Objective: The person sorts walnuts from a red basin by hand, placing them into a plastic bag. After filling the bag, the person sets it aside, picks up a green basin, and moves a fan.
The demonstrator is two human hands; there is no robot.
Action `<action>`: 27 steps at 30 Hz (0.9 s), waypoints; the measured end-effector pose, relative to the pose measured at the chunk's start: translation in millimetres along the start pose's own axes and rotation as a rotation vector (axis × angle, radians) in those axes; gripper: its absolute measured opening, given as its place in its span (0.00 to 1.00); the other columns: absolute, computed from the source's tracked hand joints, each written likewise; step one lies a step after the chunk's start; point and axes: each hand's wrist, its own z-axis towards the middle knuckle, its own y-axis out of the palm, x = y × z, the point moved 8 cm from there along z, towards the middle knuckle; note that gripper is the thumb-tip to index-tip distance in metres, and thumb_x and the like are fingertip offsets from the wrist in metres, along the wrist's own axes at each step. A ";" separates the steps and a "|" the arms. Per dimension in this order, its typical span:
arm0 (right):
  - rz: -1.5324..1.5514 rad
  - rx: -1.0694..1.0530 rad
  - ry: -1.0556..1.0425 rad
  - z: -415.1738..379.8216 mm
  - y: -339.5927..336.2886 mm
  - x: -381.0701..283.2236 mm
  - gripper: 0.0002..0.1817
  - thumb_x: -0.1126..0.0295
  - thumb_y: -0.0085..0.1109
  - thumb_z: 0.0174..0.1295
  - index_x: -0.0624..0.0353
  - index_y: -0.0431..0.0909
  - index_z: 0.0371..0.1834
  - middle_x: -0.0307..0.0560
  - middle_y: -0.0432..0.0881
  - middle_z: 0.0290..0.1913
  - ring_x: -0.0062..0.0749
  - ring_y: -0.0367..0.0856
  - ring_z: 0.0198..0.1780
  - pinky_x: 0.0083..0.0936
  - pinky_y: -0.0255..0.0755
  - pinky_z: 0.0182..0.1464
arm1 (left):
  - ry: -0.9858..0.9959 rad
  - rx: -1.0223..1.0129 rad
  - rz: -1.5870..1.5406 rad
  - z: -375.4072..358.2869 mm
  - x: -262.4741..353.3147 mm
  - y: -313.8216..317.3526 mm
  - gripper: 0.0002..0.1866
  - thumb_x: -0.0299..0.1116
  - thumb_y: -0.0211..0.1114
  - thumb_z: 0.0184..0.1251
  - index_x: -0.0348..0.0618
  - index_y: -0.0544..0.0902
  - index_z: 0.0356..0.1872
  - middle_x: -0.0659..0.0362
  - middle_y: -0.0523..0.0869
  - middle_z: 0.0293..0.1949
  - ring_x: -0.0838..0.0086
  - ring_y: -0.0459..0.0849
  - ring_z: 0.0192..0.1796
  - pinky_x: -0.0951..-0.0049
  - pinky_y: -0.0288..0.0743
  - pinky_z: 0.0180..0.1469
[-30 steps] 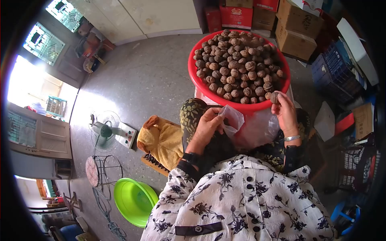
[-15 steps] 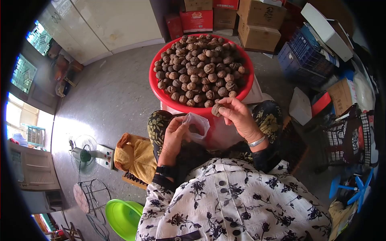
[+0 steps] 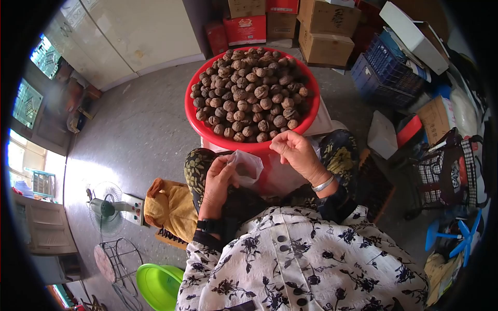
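Note:
My left hand (image 3: 220, 179) grips the edge of a thin translucent plastic bag (image 3: 252, 165) with its thumb and fingers. The bag's mouth gapes, and something dark shows inside, too dim to identify. Just right of it, near the basin's front rim, my right hand (image 3: 298, 155) has its fingers curled together. No walnut shows at its fingertips, and the underside of the hand is hidden. Beyond both hands, a heap of brown walnuts (image 3: 244, 96) fills a large red basin (image 3: 193, 115).
The basin rests on a pale support (image 3: 322, 118) in front of my knees. At left stand a fan (image 3: 106, 207), a round stool (image 3: 106, 262) and a green tub (image 3: 155, 285). Cardboard boxes (image 3: 327, 49), blue crates (image 3: 384, 78) and a checked bag (image 3: 448, 171) line the far and right sides.
The walnut held in my right fingertips no longer shows there, and those fingers have curled in. My left hand keeps hold of the bag. The whole view has shifted slightly.

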 end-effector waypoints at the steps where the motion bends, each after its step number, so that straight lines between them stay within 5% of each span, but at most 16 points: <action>1: -0.004 0.007 -0.002 0.2 -4.4 0.0 0.07 0.69 0.66 0.70 0.62 0.81 0.43 0.36 0.82 0.34 0.13 0.75 0.27 0.16 0.72 0.29 | 0.004 0.009 -0.002 0.0 0.2 -0.6 0.12 0.34 0.61 0.76 0.40 0.81 0.54 0.64 0.86 0.37 0.83 0.81 0.29 0.82 0.75 0.30; 8: -0.111 0.269 -0.003 10.5 -51.1 31.8 0.07 0.70 0.66 0.69 0.62 0.81 0.43 0.36 0.82 0.32 0.16 0.78 0.30 0.18 0.75 0.32 | 0.002 0.013 -0.002 -1.1 1.3 1.4 0.12 0.33 0.60 0.77 0.40 0.81 0.55 0.63 0.85 0.36 0.83 0.79 0.28 0.82 0.74 0.29; 10: -0.370 0.406 -0.237 11.8 -61.8 17.0 0.10 0.71 0.69 0.65 0.62 0.80 0.44 0.42 0.84 0.35 0.25 0.81 0.34 0.25 0.78 0.38 | 0.000 0.008 -0.005 -1.0 1.2 0.9 0.12 0.33 0.60 0.77 0.40 0.81 0.55 0.63 0.85 0.36 0.83 0.79 0.28 0.82 0.74 0.29; 16: -0.707 0.552 -0.342 18.5 -67.4 -5.3 0.15 0.70 0.71 0.59 0.61 0.79 0.45 0.54 0.82 0.42 0.52 0.82 0.44 0.40 0.78 0.49 | 0.001 -0.004 0.003 0.1 0.2 1.4 0.10 0.32 0.61 0.77 0.41 0.81 0.53 0.64 0.85 0.37 0.84 0.79 0.28 0.82 0.76 0.28; 22: -1.088 0.538 -0.321 32.2 -60.4 1.4 0.16 0.65 0.74 0.55 0.60 0.78 0.39 0.55 0.79 0.44 0.56 0.81 0.43 0.45 0.78 0.49 | -0.005 -0.005 -0.033 -2.3 -0.4 0.8 0.10 0.33 0.64 0.77 0.42 0.81 0.53 0.66 0.84 0.35 0.85 0.78 0.27 0.82 0.76 0.28; 27: -0.976 0.570 -0.354 35.0 -66.6 9.1 0.12 0.66 0.73 0.56 0.59 0.78 0.34 0.52 0.81 0.39 0.54 0.81 0.41 0.44 0.78 0.46 | -0.014 0.014 -0.018 -4.0 0.8 1.1 0.11 0.33 0.62 0.76 0.43 0.81 0.54 0.65 0.85 0.35 0.84 0.79 0.27 0.82 0.75 0.29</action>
